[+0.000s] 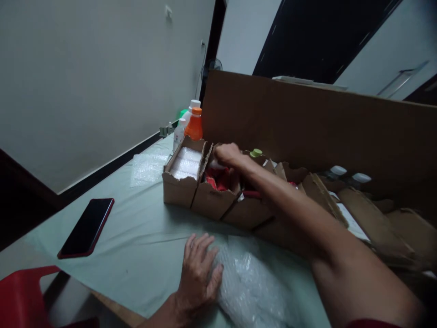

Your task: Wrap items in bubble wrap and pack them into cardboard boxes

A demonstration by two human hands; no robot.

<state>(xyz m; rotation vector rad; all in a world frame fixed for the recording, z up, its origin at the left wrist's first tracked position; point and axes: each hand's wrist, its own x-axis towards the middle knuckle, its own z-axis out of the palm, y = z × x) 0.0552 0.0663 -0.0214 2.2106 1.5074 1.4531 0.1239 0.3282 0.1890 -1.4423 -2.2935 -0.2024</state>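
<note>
My left hand (200, 269) lies on the pale green tablecloth with its fingers stretched out, its thumb side against a crumpled sheet of bubble wrap (252, 287). Across the table, my right hand (228, 154) reaches down into a narrow cardboard box (213, 197). Its fingers are bent downward and mostly hidden, so what they hold, if anything, does not show. Red material (219, 178) lies in that box just below the hand. The cardboard box to its left holds something wrapped in bubble wrap (187, 161).
More cardboard boxes (248, 212) continue to the right, partly behind my forearm. A tall cardboard panel (307, 123) stands behind them. An orange bottle (194, 125) and white bottles are at the back left. A phone (87, 228) lies left, near a red chair (25, 296).
</note>
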